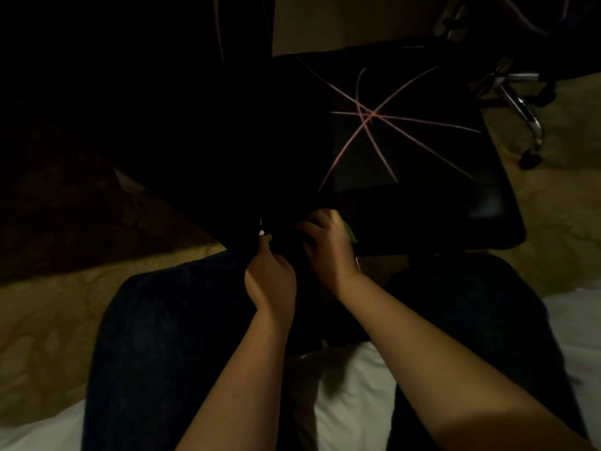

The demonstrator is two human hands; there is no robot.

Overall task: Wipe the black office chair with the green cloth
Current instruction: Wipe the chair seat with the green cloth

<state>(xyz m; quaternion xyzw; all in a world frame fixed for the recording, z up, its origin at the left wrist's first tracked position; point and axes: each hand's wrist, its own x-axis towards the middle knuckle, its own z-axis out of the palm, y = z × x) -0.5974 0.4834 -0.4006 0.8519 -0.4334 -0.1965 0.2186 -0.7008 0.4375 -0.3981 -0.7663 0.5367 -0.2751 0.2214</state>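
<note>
Dim light here, and both hands are working at the near edge of the black office chair (455, 219), right where the seat (406, 148) meets the darker upright part on the left. The right hand (328, 252) is curled over the green cloth (350, 235). Only a bright sliver of the cloth peeks out at the hand's right side, pressed against the chair. The left hand (271, 275), just beside it, has its fingers curled and seems to pinch the chair's dark edge, though the shadow makes that grip hard to confirm. The seat's pink crossing lines run off to the far right. The person sits on a white bed (354, 402), with knees in dark jeans (162, 336) either side of the arms. A chrome chair base (523, 109) stands far right on the carpet (48, 320).

To do this well, I'd flatten the cloth under the palm rather than bunch it, then press firmly with short overlapping strokes along that join, where dust likely gathers. The left hand should brace hard, since a chair on casters will probably roll away. After that, the strokes can move outward across the seat.
</note>
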